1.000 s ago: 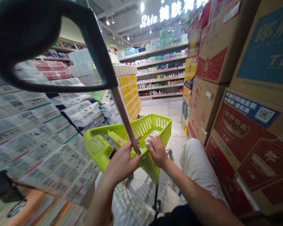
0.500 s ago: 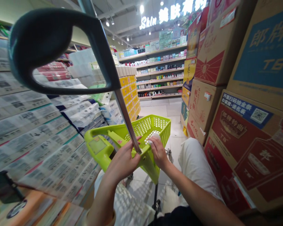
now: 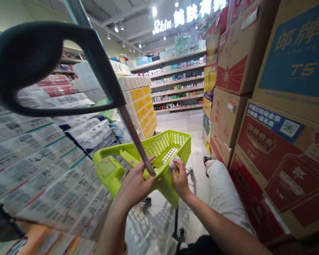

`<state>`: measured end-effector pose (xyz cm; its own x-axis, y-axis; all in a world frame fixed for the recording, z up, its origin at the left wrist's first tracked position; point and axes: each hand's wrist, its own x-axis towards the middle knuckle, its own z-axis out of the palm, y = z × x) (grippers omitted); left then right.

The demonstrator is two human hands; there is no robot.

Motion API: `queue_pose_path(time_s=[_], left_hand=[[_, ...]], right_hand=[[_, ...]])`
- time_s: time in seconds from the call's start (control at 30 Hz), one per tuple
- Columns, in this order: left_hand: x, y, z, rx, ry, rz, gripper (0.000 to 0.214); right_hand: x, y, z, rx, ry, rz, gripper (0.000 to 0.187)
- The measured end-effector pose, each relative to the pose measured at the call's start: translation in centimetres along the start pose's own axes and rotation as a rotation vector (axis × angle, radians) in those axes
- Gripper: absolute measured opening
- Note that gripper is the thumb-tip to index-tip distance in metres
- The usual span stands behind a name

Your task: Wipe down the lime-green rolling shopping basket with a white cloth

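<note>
A lime-green shopping cart (image 3: pixel 168 187) with a latticed basket stands in front of me. A metal pole (image 3: pixel 133 131) rises from its near rim, tilted up to the left, and carries a dark loop-shaped handle (image 3: pixel 106 65) close to the camera. At the pole's foot, my left hand (image 3: pixel 135 182) is closed around the pole and cart rim, its fingers partly behind the pole. My right hand (image 3: pixel 180 180) pinches a crumpled white wipe (image 3: pixel 172 164) against the right side of the near rim. Whether it is tissue or cloth, I cannot tell.
Stacked wrapped paper packs (image 3: pixel 50 156) line the left, with yellow-and-white cartons (image 3: pixel 145 106) beyond. Cardboard boxes (image 3: pixel 271 152) are piled high on the right. Shelves (image 3: pixel 179 81) of small products stand at the back. My white-trousered leg (image 3: pixel 225 194) extends beside the boxes.
My right hand has turned and drawn slightly nearer along the rim with the wipe. The view has shifted, so the pole and handle appear farther left; my left hand keeps its grip.
</note>
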<state>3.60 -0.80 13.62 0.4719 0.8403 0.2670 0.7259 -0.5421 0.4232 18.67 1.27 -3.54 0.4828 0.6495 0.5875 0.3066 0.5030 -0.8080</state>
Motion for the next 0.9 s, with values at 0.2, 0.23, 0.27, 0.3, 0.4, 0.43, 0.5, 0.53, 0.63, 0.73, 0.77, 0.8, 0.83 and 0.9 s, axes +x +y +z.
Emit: queue_pose_path(time_s=[0.2, 0.23, 0.27, 0.3, 0.4, 0.43, 0.5, 0.53, 0.63, 0.73, 0.77, 0.8, 0.83, 0.9], left_hand=[[0.2, -0.5, 0.3, -0.006, -0.022, -0.014, 0.052], [0.2, -0.6, 0.3, -0.003, -0.026, -0.02, 0.052], [0.3, -0.6, 0.3, -0.002, -0.028, -0.025, 0.051], [0.3, -0.6, 0.3, -0.002, -0.03, -0.027, 0.051], [0.5, -0.7, 0.3, -0.002, -0.034, -0.028, 0.051], [0.5, -0.7, 0.3, -0.001, -0.032, -0.026, 0.051], [0.5, -0.6, 0.3, 0.005, -0.026, -0.025, 0.051], [0.5, -0.6, 0.3, 0.007, -0.024, -0.025, 0.052], [0.5, -0.5, 0.1, 0.017, -0.021, -0.029, 0.052], [0.4, -0.3, 0.1, 0.029, -0.021, -0.04, 0.05], [0.4, -0.3, 0.1, 0.031, -0.023, -0.044, 0.05], [0.4, -0.4, 0.1, 0.029, -0.027, -0.045, 0.05], [0.4, -0.4, 0.1, 0.027, -0.028, -0.042, 0.05], [0.5, -0.6, 0.2, 0.025, -0.026, -0.028, 0.05]], right_hand=[[-1.1, -2.2, -0.2, 0.04, -0.167, -0.252, 0.031], [-0.7, -1.8, -0.4, 0.012, -0.191, -0.282, 0.029], [-0.1, -1.2, -0.6, -0.019, -0.197, -0.286, 0.028], [0.4, -0.6, -0.7, -0.051, -0.183, -0.263, 0.027], [1.1, 0.2, -0.7, -0.107, -0.076, -0.12, 0.025], [0.9, -0.1, -0.6, -0.104, -0.055, -0.085, 0.026], [0.0, -1.3, -0.3, -0.07, -0.07, -0.081, 0.029], [-0.5, -1.9, -0.2, -0.047, -0.089, -0.1, 0.03], [-1.1, -2.9, -0.3, -0.005, -0.165, -0.204, 0.029], [0.0, -1.4, -0.7, -0.035, -0.207, -0.262, 0.023], [0.6, -0.7, -0.7, -0.052, -0.181, -0.23, 0.022], [1.0, 0.0, -0.7, -0.065, -0.138, -0.171, 0.021], [1.3, 0.4, -0.7, -0.073, -0.087, -0.101, 0.021], [1.3, 0.5, -0.4, -0.07, -0.023, 0.007, 0.022]])
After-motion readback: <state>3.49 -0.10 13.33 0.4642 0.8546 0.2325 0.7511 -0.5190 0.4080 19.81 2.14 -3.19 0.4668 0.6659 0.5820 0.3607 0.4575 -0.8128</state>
